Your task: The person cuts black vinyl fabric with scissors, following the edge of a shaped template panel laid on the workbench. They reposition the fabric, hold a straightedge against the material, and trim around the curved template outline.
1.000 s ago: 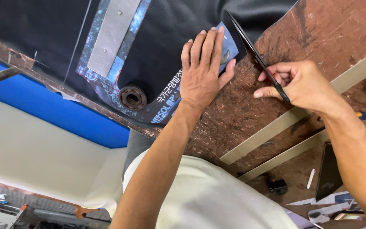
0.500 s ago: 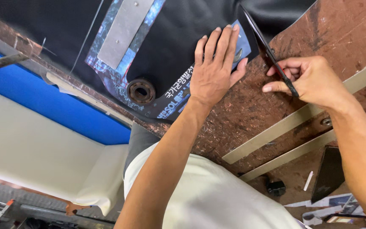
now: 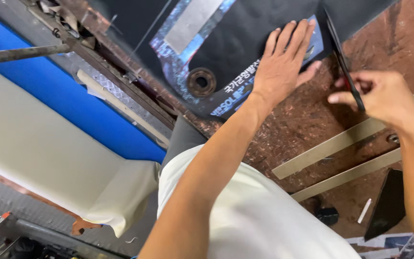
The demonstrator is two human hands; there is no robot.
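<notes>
My left hand (image 3: 283,62) lies flat, fingers spread, pressing on a black printed banner sheet (image 3: 226,43) that has a metal grommet (image 3: 201,82) near its corner. My right hand (image 3: 382,93) pinches a long thin black strip (image 3: 343,60), a ruler or blade, standing on its edge against the sheet's right border. The sheet rests on a scarred brown worktable (image 3: 307,124).
Two pale wooden slats (image 3: 346,139) lie across the table near my right forearm. A small black block (image 3: 329,215), a white chalk stick (image 3: 364,211) and a dark flat piece (image 3: 386,204) lie at lower right. Blue and cream fabric (image 3: 58,144) hangs off the table's left edge.
The view has shifted slightly. My right hand has slid the thin strip a little along the sheet's edge; my left hand stays flat on the sheet.
</notes>
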